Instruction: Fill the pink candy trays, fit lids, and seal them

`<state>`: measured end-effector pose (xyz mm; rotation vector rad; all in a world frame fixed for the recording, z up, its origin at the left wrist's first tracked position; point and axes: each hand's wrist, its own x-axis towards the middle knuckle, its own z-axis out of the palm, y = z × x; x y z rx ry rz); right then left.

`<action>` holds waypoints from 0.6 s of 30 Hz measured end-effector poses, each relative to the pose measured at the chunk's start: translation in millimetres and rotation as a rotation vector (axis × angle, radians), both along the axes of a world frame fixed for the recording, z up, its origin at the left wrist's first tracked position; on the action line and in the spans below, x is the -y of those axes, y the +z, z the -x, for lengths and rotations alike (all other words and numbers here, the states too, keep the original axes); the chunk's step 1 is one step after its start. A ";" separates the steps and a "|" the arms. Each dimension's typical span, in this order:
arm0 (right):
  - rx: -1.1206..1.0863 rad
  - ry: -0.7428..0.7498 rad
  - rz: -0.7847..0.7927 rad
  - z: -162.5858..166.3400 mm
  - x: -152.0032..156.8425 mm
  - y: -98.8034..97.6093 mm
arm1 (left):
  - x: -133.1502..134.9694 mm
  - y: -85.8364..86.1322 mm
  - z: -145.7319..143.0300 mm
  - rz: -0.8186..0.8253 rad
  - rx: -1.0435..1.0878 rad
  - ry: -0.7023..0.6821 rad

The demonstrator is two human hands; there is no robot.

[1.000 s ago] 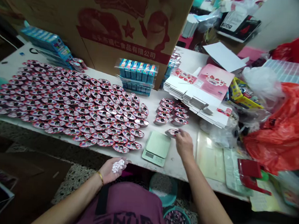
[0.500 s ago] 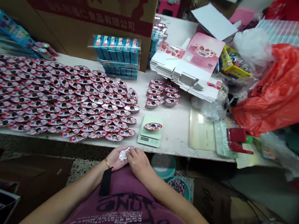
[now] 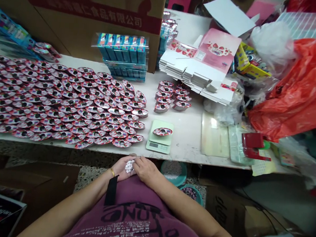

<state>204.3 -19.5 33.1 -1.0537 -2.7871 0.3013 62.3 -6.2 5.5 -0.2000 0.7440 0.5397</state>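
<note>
1. Your left grip (image 3: 122, 167), cupped open, holds white pellets (image 3: 129, 166).
2. Your right grip (image 3: 146, 171) has moved to them; its hold, I can't tell.
3. The printed pack (image 3: 162, 132) now sits on the scale (image 3: 159, 141).

The scale (image 3: 159, 140) sits on the counter (image 3: 188, 135) near its front edge, one cup (image 3: 163, 132) on top. Left of the scale spread rows of cups (image 3: 64, 106); behind it stands a cluster of cups (image 3: 173, 97). Behind it, leftward, packs (image 3: 121, 50) stand before a carton (image 3: 98, 40); rightward lie stacked boxes (image 3: 215, 52). In front, the left hand (image 3: 120, 165) carries pellets (image 3: 129, 166), the right hand (image 3: 146, 170) against it.
</note>
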 end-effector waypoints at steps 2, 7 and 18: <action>-0.020 -0.018 -0.004 -2.1 0.3 -0.6 | 0.1 -1.0 0.2 0.008 0.013 -0.010; -0.051 -0.059 0.001 -3.9 4.7 -1.1 | -2.0 -1.3 -2.8 0.018 0.008 0.001; 0.022 -0.587 -0.075 -92.2 -89.6 27.3 | -11.2 6.2 3.8 0.048 -0.046 -0.039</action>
